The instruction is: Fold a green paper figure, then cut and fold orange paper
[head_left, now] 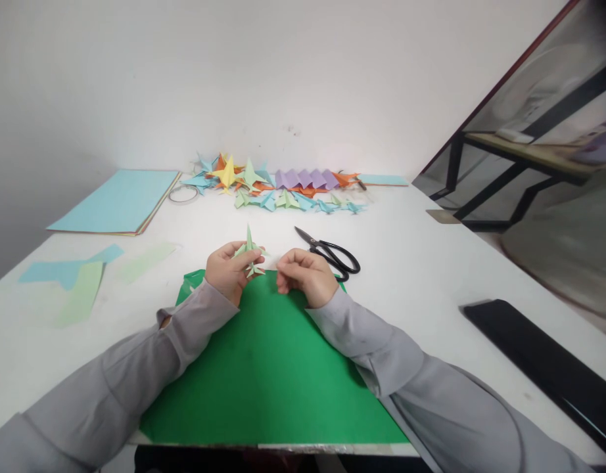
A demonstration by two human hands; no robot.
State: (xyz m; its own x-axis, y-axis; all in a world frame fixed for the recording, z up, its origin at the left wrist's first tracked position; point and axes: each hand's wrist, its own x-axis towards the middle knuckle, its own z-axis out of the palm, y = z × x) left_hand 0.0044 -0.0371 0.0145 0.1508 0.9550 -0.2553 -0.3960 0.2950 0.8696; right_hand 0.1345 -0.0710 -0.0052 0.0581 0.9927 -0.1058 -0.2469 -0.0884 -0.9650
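Observation:
My left hand holds a pale green origami figure with thin pointed tips, pinched between thumb and fingers. A hand's width to the right, my right hand is closed in a pinch, its fingertips turned toward the figure but apart from it. Whatever may be between those fingertips is too small to make out. Both hands are above the far part of a green sheet. Just beyond my right hand lie black-handled scissors, blades pointing away to the left.
Folded paper figures in several colours line the wall, along with a purple pleated strip. A stack of coloured paper and a wire loop lie back left. Nearer are loose green paper pieces. A long black object lies right.

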